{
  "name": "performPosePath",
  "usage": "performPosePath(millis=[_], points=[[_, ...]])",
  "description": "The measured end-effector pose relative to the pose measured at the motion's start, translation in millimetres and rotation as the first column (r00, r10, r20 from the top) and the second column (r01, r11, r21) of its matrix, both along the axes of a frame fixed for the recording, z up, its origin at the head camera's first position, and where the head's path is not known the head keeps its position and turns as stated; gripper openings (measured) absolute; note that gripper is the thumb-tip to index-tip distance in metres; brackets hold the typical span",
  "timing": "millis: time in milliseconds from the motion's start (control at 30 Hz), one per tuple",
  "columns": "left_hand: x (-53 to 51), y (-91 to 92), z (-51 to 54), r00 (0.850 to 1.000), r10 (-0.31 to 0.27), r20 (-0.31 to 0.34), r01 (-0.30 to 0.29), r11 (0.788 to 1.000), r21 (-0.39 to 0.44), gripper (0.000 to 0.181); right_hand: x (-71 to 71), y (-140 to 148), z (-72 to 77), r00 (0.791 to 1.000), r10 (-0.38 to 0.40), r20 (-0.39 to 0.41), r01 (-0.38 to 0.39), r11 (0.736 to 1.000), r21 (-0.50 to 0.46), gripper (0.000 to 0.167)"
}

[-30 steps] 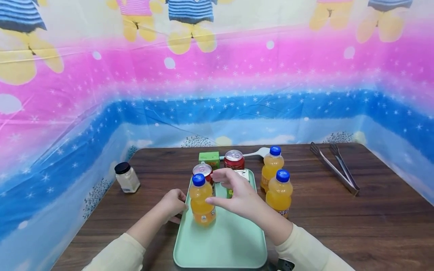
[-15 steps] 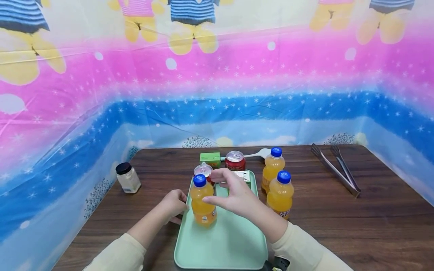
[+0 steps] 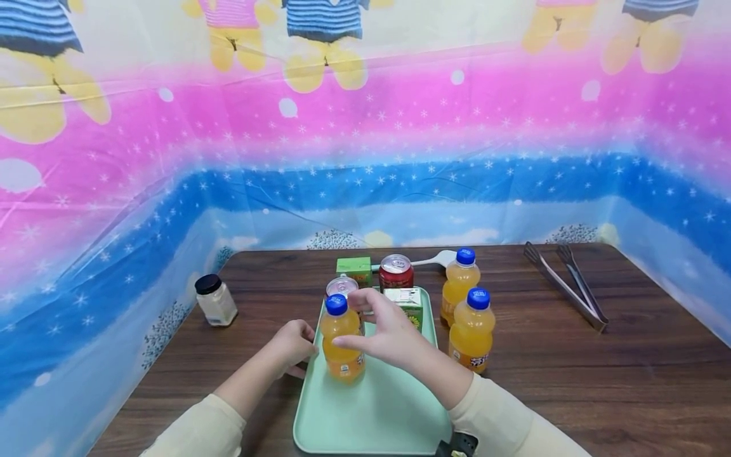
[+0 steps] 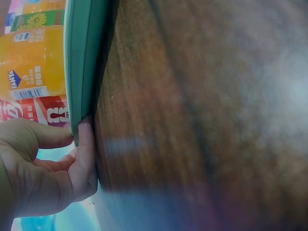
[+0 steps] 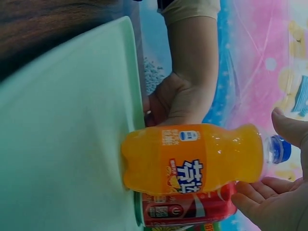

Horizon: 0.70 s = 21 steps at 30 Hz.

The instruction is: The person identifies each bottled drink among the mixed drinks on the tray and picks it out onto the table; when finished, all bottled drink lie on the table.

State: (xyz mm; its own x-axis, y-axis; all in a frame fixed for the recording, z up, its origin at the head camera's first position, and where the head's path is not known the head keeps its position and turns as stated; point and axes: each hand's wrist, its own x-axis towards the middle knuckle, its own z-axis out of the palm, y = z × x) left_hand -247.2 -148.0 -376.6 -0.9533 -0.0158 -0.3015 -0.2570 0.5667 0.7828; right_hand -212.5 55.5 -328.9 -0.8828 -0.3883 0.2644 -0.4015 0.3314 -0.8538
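Observation:
My left hand (image 3: 294,346) pinches the left rim of the light green tray (image 3: 371,425), thumb inside and fingers outside, as the left wrist view shows. On the tray an orange soda bottle (image 3: 342,346) with a blue cap stands upright. Beside it my right hand (image 3: 388,333) hovers with thumb and fingers spread, gripping nothing. In the right wrist view the thumb is apart from the cap, while the fingertips lie close to the bottle's neck. Behind the bottle, a red can (image 5: 221,199) is partly hidden. A green-and-white drink carton (image 3: 410,304) stands at the tray's far right.
Two more orange soda bottles (image 3: 471,330) stand right of the tray. Beyond it are another red can (image 3: 396,273), a green carton (image 3: 354,270) and a white utensil (image 3: 440,258). Metal tongs (image 3: 571,285) lie at right; a black-lidded jar (image 3: 216,301) stands at left.
My right hand has shifted slightly left and down, uncovering more of the carton on the tray. The left hand and the bottle stay where they were.

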Motion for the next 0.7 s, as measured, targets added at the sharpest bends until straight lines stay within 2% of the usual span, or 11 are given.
performPosePath(millis=[433, 700], points=[[1.5, -0.2, -0.1, 1.0, -0.002, -0.007, 0.002, 1.0, 0.018, 0.018, -2.2, -8.2, -6.8, 1.0, 0.015, -0.008, -0.015, 1.0, 0.014, 0.062], [1.4, 0.5, 0.2, 1.0, -0.006, -0.002, 0.007, 1.0, 0.024, 0.018, -3.3, -11.5, -10.2, 1.0, -0.019, -0.001, 0.019, 0.999, 0.037, 0.063]])
